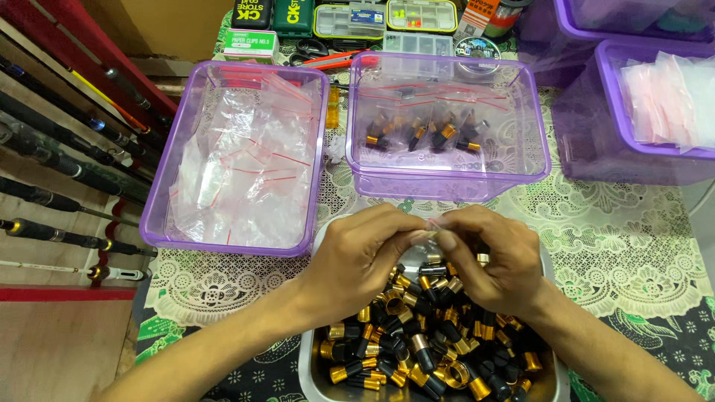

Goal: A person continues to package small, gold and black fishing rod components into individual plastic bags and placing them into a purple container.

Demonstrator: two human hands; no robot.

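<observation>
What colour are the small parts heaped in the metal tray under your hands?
Black and gold, best seen in the head view: the small parts fill the metal tray.

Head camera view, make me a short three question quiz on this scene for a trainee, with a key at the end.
1. True or false: the left hand and right hand meet above the metal tray of black and gold caps.
2. Which purple bin holds only empty zip bags? A) left purple bin B) middle purple bin
3. Fill in: the hands pinch a small clear ____ between their fingertips.

Key: 1 true. 2 A. 3 zip bag; the middle bin holds bags already filled with caps.
</observation>
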